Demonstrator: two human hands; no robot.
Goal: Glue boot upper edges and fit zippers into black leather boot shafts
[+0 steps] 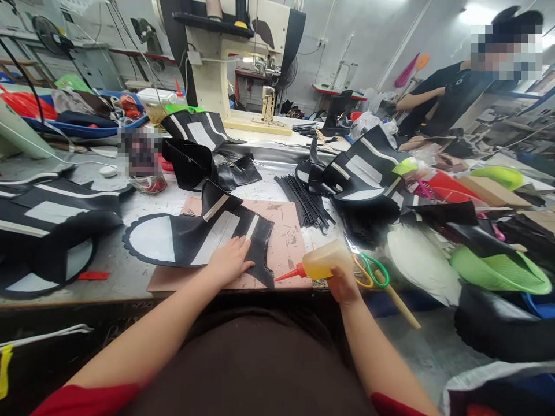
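Steadying the black piece (187, 234) for the bottle's liquid, we judge.
Our right hand (343, 284) wraps the squeeze bottle (324, 261), its red nozzle (293, 272) at the piece's near corner; contact we cannot tell. Our left hand (229, 261) lies flat on the piece, gripping nothing. The next move seems to call for a light squeeze along that edge, the piece kept flat on the pink board (288, 240). Beyond lie black strips (303, 202), then a sewing machine (207, 81).
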